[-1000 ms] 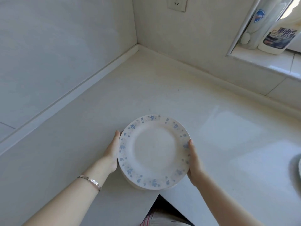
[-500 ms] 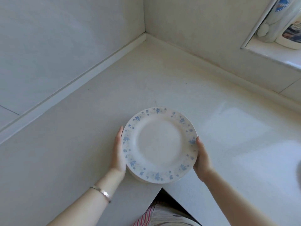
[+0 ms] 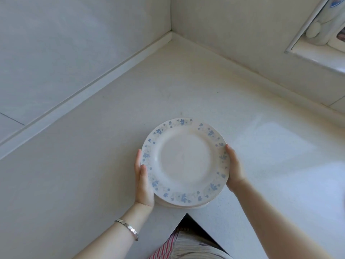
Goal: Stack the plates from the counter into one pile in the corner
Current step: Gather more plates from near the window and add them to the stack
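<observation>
A small pile of white plates with blue flower rims is held between both hands above the near part of the counter. My left hand grips the pile's left edge, thumb on the top rim. My right hand grips its right edge, fingers hidden underneath. The rims of lower plates show beneath the top one at the front. The counter's corner, where the two walls meet, lies well beyond the pile.
A window ledge with white bottles is at the upper right. The inner notch of the counter's front edge is just below the plates. Sunlight falls on the counter to the right.
The pile and both hands have moved forward, away from me and toward the corner. My left thumb now lies on the top rim.
</observation>
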Motion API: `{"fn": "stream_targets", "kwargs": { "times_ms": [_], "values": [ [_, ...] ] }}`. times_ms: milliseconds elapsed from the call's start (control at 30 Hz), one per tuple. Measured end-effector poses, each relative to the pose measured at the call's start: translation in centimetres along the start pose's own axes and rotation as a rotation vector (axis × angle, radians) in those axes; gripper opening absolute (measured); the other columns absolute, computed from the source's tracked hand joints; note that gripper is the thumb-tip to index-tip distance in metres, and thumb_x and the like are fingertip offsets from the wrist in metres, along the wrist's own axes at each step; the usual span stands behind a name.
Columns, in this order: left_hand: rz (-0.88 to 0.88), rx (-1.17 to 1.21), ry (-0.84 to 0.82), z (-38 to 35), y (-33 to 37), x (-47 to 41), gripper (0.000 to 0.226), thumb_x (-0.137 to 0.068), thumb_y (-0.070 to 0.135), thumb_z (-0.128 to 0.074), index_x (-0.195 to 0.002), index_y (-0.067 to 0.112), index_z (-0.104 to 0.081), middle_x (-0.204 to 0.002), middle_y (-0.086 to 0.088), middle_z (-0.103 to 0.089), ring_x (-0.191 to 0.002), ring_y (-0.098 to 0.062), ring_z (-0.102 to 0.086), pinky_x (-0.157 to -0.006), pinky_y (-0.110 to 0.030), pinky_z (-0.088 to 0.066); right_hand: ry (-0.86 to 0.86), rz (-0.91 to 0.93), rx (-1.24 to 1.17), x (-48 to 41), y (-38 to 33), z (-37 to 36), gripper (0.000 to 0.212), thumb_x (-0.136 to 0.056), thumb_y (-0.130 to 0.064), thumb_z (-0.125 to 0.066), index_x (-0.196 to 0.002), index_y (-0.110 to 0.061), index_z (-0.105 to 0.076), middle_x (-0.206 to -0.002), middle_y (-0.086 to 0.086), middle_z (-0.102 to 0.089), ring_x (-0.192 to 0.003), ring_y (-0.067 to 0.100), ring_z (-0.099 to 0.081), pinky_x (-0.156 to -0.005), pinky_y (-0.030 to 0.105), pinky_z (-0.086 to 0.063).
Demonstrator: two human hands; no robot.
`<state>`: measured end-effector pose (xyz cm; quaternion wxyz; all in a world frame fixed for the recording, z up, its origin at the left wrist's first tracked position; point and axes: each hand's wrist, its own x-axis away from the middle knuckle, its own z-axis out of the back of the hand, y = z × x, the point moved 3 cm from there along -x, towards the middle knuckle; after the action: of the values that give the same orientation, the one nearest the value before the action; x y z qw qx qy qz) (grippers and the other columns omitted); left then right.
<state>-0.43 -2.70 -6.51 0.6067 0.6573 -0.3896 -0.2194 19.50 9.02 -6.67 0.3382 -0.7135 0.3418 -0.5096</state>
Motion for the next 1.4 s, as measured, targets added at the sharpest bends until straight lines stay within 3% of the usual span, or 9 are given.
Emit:
{"fn": "stream_targets", "kwargs": {
  "times_ms": [200,367,433,567,733,933,1133,1267,1400],
  "values": [
    [0.088,-0.054,0.021,0.6,1.0,-0.6,0.044,-0.081,0.023,-0.036,-0.125,0.021,-0.038,-0.137,-0.001,-0.043,-0.128,-0.016,-0.04,-0.109,-0.034,-0.032,-0.036,-0.017,0.09,0.6,-1.6,0.3,0.034,-0.093,-0.033,-0.034,-0.108,-0.022,-0.063,-0.101,0.002,-0.069,-0.096,0.02,-0.063,-0.079,0.033,-0.048],
    [-0.334,-0.841,0.064,-1.8,5.9,-2.8,0.044,-0.08,0.023,-0.038,-0.109,-0.005,-0.054,-0.113,-0.021,-0.05,-0.111,-0.022,-0.036,-0.094,-0.027,-0.028,0.051,-0.041,0.41,1.3,-4.1,1.9,0.023,-0.088,-0.023,-0.049,-0.102,-0.028,-0.068,-0.109,-0.007,-0.066,-0.107,0.016,-0.057,-0.084,0.021,-0.043],
    [-0.418,-0.867,-0.111,-5.2,7.9,-3.7,0.028,-0.082,0.017,-0.04,-0.095,0.001,-0.06,-0.096,-0.018,-0.059,-0.086,-0.018,-0.044,-0.082,-0.025,-0.035,0.171,-0.059,0.487,2.0,-4.9,3.0,0.024,-0.091,-0.017,-0.049,-0.108,-0.015,-0.066,-0.107,0.002,-0.066,-0.097,0.018,-0.058,-0.066,0.015,-0.04],
    [-0.087,-0.881,-0.709,-14.8,8.0,-3.1,0.022,-0.091,0.01,-0.04,-0.078,0.025,-0.051,-0.069,0.002,-0.061,-0.049,-0.016,-0.053,-0.063,-0.026,-0.047,0.327,-0.147,0.501,4.5,-5.1,7.2,0.023,-0.091,-0.014,-0.049,-0.109,-0.007,-0.063,-0.098,0.009,-0.065,-0.085,0.021,-0.059,-0.062,0.018,-0.041],
    [0.175,-0.987,-1.159,-24.8,3.7,3.2,0.01,-0.092,0.015,-0.04,-0.089,0.017,-0.049,-0.07,0.003,-0.058,-0.054,-0.011,-0.057,-0.05,-0.022,-0.038,0.533,-0.227,0.426,11.6,-4.6,14.6,0.021,-0.09,-0.014,-0.05,-0.105,-0.009,-0.063,-0.094,0.008,-0.066,-0.077,0.018,-0.06,-0.063,0.022,-0.041],
    [0.258,-1.057,-1.36,-32.9,-0.9,13.1,0.019,-0.09,0.011,-0.038,-0.076,0.019,-0.048,-0.072,0.001,-0.056,-0.061,-0.01,-0.054,-0.053,-0.02,-0.037,0.792,-0.256,0.341,22.8,-2.9,26.6,0.018,-0.088,-0.015,-0.05,-0.099,-0.01,-0.065,-0.085,0.003,-0.066,-0.072,0.015,-0.06,-0.063,0.024,-0.042],
    [0.28,-1.13,-1.387,-38.9,-5.8,21.9,0.019,-0.091,0.015,-0.043,-0.075,0.019,-0.052,-0.072,0.001,-0.06,-0.064,-0.012,-0.058,-0.055,-0.022,-0.04,1.116,-0.238,-0.099,31.2,1.7,39.3,0.035,-0.089,-0.009,-0.049,-0.117,0.01,-0.053,-0.078,0.014,-0.057,-0.066,0.025,-0.055,-0.076,0.041,-0.051],
    [0.273,-1.186,-1.368,-41.1,-7.8,25.6,0.012,-0.092,0.019,-0.044,-0.084,0.017,-0.052,-0.077,0.0,-0.062,-0.073,-0.016,-0.061,-0.059,-0.024,-0.044,1.31,-0.147,-0.567,33.4,3.4,45.6,0.045,-0.093,-0.011,-0.048,-0.132,0.01,-0.041,-0.135,0.03,-0.046,-0.12,0.037,-0.052,-0.101,0.039,-0.044],
    [0.297,-1.199,-1.307,-42.0,-8.7,27.2,0.015,-0.092,0.018,-0.043,-0.079,0.019,-0.052,-0.079,-0.002,-0.063,-0.074,-0.017,-0.061,-0.06,-0.025,-0.044,1.274,-0.023,-0.866,32.5,3.7,50.7,0.048,-0.093,-0.017,-0.051,-0.137,-0.002,-0.039,-0.142,0.018,-0.043,-0.128,0.028,-0.046,-0.097,0.032,-0.042]
  ]
}}
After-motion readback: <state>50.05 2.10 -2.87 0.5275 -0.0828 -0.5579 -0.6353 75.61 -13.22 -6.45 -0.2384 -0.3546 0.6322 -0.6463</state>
